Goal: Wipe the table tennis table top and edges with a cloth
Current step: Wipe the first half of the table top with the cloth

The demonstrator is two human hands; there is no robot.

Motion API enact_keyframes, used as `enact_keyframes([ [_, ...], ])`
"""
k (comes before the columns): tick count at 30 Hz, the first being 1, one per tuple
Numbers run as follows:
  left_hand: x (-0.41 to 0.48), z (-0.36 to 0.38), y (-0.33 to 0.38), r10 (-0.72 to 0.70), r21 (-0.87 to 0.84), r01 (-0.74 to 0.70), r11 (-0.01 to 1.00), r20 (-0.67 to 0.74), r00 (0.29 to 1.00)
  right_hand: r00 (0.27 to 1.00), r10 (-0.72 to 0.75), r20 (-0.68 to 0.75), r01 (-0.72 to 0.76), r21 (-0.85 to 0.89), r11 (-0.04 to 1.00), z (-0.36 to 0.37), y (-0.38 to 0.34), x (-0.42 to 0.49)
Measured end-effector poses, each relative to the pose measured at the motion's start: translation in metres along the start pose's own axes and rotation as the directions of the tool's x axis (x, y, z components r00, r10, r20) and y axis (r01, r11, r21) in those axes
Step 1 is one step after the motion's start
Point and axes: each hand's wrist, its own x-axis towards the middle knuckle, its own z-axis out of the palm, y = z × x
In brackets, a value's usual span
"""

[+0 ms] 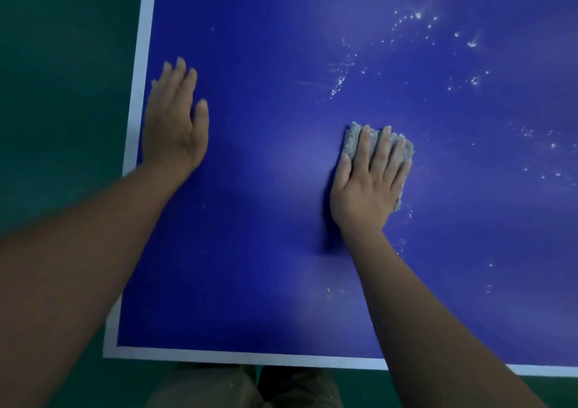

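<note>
The blue table tennis table (pixel 266 188) with a white border line fills most of the view. A grey fluffy cloth (pixel 353 140) lies on its top right of centre. My right hand (pixel 370 179) presses flat on the cloth with straight fingers, covering most of it. My left hand (pixel 173 120) rests flat on the table top near the left edge, fingers straight, holding nothing. White specks and smears (pixel 416 16) dot the surface beyond and to the right of the cloth.
The white left edge line (pixel 139 79) and the near edge line (pixel 250 357) meet at the table's corner at lower left. Green floor (pixel 62 63) lies beyond the left edge. My trousers (pixel 237 389) show below the near edge.
</note>
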Motion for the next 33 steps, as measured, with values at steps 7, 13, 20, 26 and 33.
enact_keyframes([
  [7, 0.034, 0.003, 0.003, 0.041, 0.199, -0.033, 0.979, -0.041, 0.998, 0.992, -0.122, -0.004, 0.122, -0.035, 0.992, 0.004, -0.022, -0.007],
  [13, 0.038, 0.003, 0.002, 0.055, 0.226, -0.036, 0.973, -0.077, 0.996, 0.967, -0.254, -0.032, 0.256, 0.062, 0.965, 0.014, -0.101, 0.008],
  [20, 0.04, 0.008, -0.004, 0.077, 0.239, -0.05, 0.97, -0.103, 0.992, 0.897, -0.425, -0.122, 0.438, 0.12, 0.891, 0.017, -0.106, 0.075],
  [26, 0.042, 0.007, -0.002, 0.05, 0.207, -0.027, 0.978, -0.105, 0.993, 0.99, -0.121, -0.07, 0.12, -0.014, 0.993, -0.003, -0.014, 0.125],
  [33, 0.043, 0.006, -0.003, 0.048, 0.202, -0.03, 0.979, -0.086, 0.995, 1.0, -0.016, -0.025, 0.016, -0.008, 1.0, -0.002, -0.07, 0.101],
])
